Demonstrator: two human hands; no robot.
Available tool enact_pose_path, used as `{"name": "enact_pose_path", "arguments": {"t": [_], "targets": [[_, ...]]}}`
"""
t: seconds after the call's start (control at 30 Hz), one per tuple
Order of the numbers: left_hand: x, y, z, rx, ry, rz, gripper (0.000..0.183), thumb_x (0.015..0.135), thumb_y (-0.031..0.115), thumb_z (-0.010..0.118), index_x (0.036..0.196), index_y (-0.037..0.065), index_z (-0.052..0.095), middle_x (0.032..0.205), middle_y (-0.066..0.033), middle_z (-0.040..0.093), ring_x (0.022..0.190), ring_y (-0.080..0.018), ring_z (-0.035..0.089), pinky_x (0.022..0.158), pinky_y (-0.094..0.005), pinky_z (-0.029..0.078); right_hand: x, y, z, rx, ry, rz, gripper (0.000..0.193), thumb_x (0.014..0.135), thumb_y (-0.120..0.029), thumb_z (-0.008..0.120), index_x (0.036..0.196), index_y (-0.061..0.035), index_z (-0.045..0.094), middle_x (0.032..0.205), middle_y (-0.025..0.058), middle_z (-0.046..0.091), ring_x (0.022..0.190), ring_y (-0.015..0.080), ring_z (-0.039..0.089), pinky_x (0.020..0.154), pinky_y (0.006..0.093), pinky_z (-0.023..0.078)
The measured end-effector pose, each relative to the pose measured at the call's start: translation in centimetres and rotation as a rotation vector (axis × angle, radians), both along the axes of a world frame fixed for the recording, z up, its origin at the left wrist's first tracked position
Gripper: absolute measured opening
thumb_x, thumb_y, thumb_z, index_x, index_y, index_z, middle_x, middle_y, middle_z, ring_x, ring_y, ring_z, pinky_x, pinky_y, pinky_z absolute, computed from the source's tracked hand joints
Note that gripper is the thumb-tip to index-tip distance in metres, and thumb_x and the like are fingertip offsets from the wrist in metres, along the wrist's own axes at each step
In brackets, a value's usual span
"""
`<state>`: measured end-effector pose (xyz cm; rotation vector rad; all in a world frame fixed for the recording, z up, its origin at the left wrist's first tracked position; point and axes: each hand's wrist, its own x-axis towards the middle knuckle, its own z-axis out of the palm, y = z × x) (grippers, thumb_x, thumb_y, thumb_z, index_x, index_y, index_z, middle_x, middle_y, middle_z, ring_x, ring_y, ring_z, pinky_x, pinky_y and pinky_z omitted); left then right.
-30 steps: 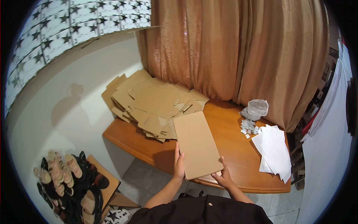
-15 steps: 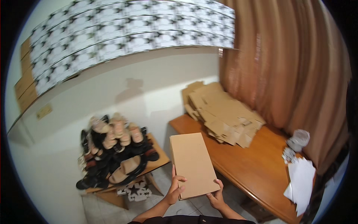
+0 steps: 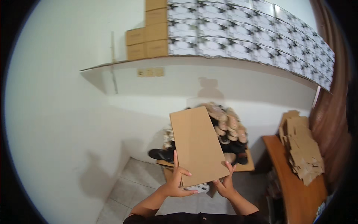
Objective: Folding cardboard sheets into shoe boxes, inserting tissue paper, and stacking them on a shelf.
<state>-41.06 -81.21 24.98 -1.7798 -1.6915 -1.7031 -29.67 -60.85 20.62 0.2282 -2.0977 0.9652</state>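
A plain brown cardboard box [image 3: 198, 145] is held up in front of me between both hands. My left hand [image 3: 178, 179] grips its lower left edge, thumb lying over the near corner. At the lower right corner, my right hand [image 3: 226, 183] closes round the other side. The box looks closed, with its long side pointing away from me. Behind it, partly hidden, a heap of sandals and shoes [image 3: 232, 125] in black and beige lies on a low wooden table [image 3: 248, 164].
Above, a wall shelf [image 3: 123, 62] bears rows of white patterned boxes [image 3: 235, 31] and several brown boxes [image 3: 156, 33]. To the right, flattened cardboard pieces [image 3: 304, 149] are piled on a wooden desk [image 3: 298, 194] beside a brown curtain [image 3: 333, 123]. Floor tiles [image 3: 130, 179] show at lower left.
My view has swung left, so the shoes now lie behind the box and the desk sits at the far right. Both hands still hold the box, carried left toward the shoes.
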Motion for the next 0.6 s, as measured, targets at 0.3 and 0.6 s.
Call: {"name": "enact_pose_path", "arguments": {"t": [0.3, 0.6], "targets": [[-15.6, -16.9, 14.7, 0.204, 0.190, 0.212, 0.058, 0.061, 0.014, 0.084, 0.097, 0.013, 0.039, 0.149, -0.0250, -0.009, 0.139, -0.0375, 0.005, 0.108, -0.0433, 0.019, -19.3, -15.7, 17.0, 0.238, 0.228, 0.183, 0.070, 0.088, -0.028, 0.056, 0.142, -0.0073, 0.017, 0.145, 0.0198, 0.027, 0.135, 0.0332, 0.027, 0.096, 0.0659, -0.014], [-25.8, -19.6, 25.3, 0.392, 0.260, 0.461, 0.044, 0.070, 0.015, 0.078, 0.108, 0.010, 0.056, 0.148, -0.0222, 0.017, 0.135, -0.0297, 0.028, 0.102, -0.0379, 0.034, -35.1, -19.9, 27.4, 0.104, 0.554, 0.401, 0.080, 0.084, -0.027, 0.064, 0.143, -0.0097, 0.012, 0.142, 0.0185, 0.031, 0.129, 0.0382, 0.032, 0.105, 0.0586, 0.011]]}}
